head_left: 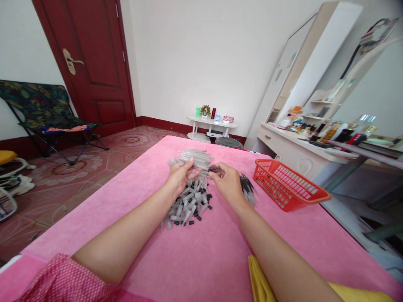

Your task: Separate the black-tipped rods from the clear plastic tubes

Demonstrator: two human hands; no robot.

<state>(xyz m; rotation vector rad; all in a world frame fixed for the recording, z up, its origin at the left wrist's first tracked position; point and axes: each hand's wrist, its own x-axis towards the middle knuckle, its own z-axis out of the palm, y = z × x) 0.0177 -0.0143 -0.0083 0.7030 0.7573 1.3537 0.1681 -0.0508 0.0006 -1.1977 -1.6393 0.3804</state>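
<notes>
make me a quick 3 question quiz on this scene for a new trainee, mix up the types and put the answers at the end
1. True or false: the red basket stands on the person's left side.

2. Multiple choice: what lies between the right hand and the red basket?
A) a yellow cloth
B) thin dark-ended pieces
C) a folding chair

3. Fill the gap: the heap of short pale pieces lies on a ____ cover.

Key:
1. False; it stands on the right.
2. B
3. pink
</notes>
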